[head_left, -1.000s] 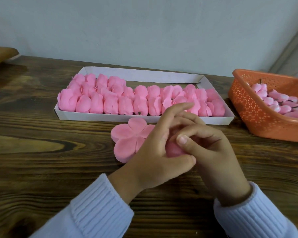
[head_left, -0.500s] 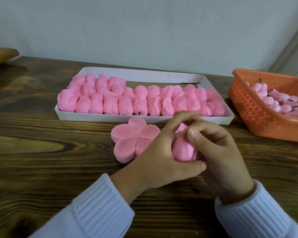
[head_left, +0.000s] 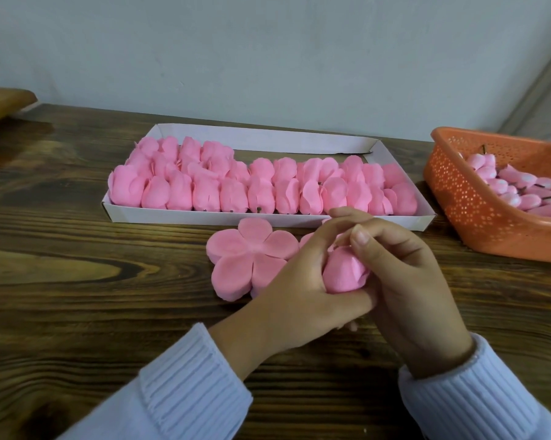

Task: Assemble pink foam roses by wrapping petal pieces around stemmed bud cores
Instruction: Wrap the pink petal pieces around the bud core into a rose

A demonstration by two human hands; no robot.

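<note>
Pink foam rose [head_left: 344, 274], gripped over the wooden table [head_left: 77, 312] by left hand [head_left: 299, 290] and right hand [head_left: 407, 281], fingers of both curled round it; stack of flat petal pieces [head_left: 245, 258] laid just left; white tray [head_left: 204, 219] of finished roses [head_left: 233, 193] set behind; orange basket [head_left: 468, 211] of bud cores [head_left: 522, 192] placed at right.

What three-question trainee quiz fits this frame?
1. True or false: the left hand and right hand both grip one rose.
2. The orange basket holds: A) scissors B) stemmed buds C) tape.
3. Fill in: the flat petal stack lies on the ___, in front of the white box.
Key: 1 true; 2 B; 3 table.
</note>
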